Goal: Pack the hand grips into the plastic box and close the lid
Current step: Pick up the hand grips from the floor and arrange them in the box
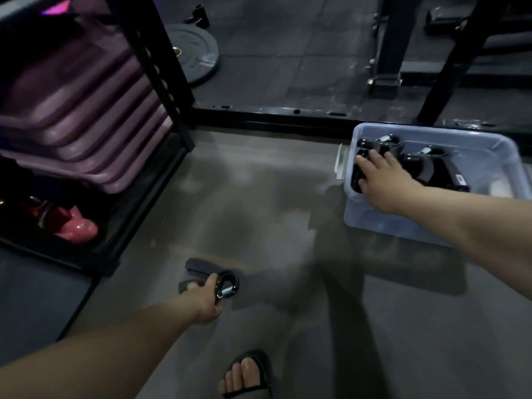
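A clear plastic box [489,145] without its lid stands on the floor at the right. Inside it lie several black hand grips [426,162] with metal springs. My right hand [380,174] reaches into the box's left end, fingers spread over one black hand grip [358,175] there. On the floor at the lower left lies another black hand grip [198,267] with a steel spring. My left hand [205,298] has its fingers curled round this grip near the spring end.
A black rack [161,82] at the left holds stacked purple steps [72,110] and a pink kettlebell [74,226]. A black frame bar [273,118] runs across behind the box. A weight plate [195,53] lies beyond. My sandalled foot [247,375] is at the bottom.
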